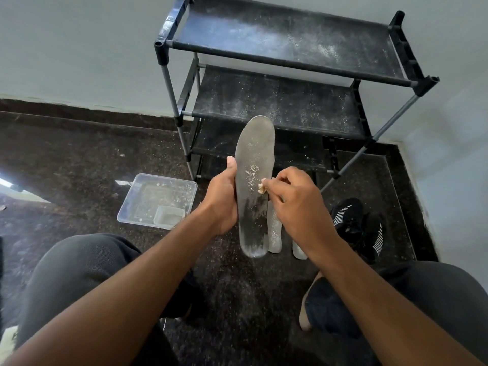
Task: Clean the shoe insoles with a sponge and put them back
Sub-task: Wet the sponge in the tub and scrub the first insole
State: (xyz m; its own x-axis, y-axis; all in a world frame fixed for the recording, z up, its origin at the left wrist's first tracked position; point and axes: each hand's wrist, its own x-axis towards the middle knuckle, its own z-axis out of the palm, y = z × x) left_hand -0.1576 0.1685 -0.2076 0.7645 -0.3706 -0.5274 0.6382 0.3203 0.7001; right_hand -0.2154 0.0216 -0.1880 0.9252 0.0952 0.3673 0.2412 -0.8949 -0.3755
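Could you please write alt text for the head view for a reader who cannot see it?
A left hand holds a grey insole upright while the right hand pinches a small sponge against its speckled surface. Behind stands a dusty black rack; on the dark floor lie a clear tray, more insoles and a black shoe.
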